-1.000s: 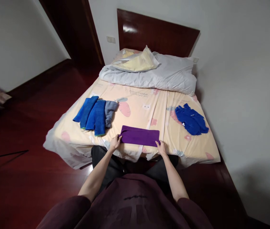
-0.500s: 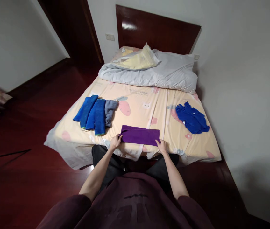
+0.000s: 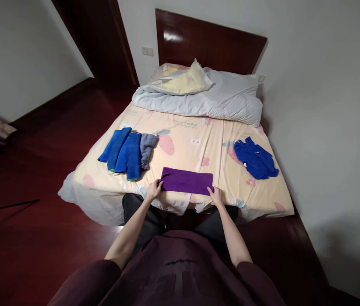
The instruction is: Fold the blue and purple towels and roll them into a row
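A purple towel [image 3: 187, 181], folded into a long rectangle, lies flat near the front edge of the bed. My left hand [image 3: 154, 189] pinches its near left corner. At the near right corner, my right hand [image 3: 215, 195] grips the cloth between thumb and fingers. Left of the towel lie several rolled or folded blue towels [image 3: 128, 155], with a grey one [image 3: 148, 148] at their right side. A crumpled blue cloth [image 3: 256, 158] rests to the right on the bed.
The bed [image 3: 183, 140] has a pale printed sheet. A bunched grey-white quilt [image 3: 231, 93] with a yellow part [image 3: 186, 80] lies before the dark headboard [image 3: 208, 42]. A thin black stand leg [image 3: 8, 206] is on the floor at left; a wall borders the right.
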{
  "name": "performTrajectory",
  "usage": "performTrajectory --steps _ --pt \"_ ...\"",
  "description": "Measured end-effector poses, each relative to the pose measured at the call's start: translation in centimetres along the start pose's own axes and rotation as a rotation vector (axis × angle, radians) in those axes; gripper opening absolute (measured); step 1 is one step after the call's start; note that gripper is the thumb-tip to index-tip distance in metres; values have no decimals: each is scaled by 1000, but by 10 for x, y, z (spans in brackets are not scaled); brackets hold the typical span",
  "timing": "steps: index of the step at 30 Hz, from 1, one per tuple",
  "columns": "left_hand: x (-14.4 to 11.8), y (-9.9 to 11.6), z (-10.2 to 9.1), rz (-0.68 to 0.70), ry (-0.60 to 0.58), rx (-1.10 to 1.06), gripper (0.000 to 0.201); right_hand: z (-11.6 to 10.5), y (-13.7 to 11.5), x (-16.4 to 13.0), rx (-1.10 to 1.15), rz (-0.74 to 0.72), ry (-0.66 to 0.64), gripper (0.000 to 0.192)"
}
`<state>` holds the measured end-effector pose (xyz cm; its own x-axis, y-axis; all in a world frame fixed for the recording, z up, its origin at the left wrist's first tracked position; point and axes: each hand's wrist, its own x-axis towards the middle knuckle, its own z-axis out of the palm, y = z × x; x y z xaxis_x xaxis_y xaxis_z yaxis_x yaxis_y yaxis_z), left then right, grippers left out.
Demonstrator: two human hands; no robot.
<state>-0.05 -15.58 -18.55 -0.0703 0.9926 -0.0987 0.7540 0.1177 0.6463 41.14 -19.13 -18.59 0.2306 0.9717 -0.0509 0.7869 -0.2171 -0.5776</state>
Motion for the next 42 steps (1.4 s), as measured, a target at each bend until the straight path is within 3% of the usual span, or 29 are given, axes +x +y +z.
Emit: performTrajectory --steps 4,8,10,13,17,23,31,42 --pt "-7 8 -1 30 48 -7 31 -8 -7 -5 55 -52 53 45" --pt "-19 24 -5 189 204 131 35 -22 -27 -17 9 -267 194 42" --pt "-24 32 -5 324 164 173 37 -25 -37 -24 -19 -374 147 41" --pt "-32 39 1 522 -2 188 41 -20 -46 -34 -53 -510 9 40" --pt "-40 38 18 593 -97 239 51 -4 -42 -44 -124 -603 -100 44" --pt "-36 33 34 561 -73 287 61 6 -37 -42 -197 -572 -140 52" --pt "-10 47 40 511 -82 377 61 9 -46 -20 -228 -516 -127 57" --pt "19 64 15 479 -235 394 49 1 -64 14 -362 -360 -135 47"
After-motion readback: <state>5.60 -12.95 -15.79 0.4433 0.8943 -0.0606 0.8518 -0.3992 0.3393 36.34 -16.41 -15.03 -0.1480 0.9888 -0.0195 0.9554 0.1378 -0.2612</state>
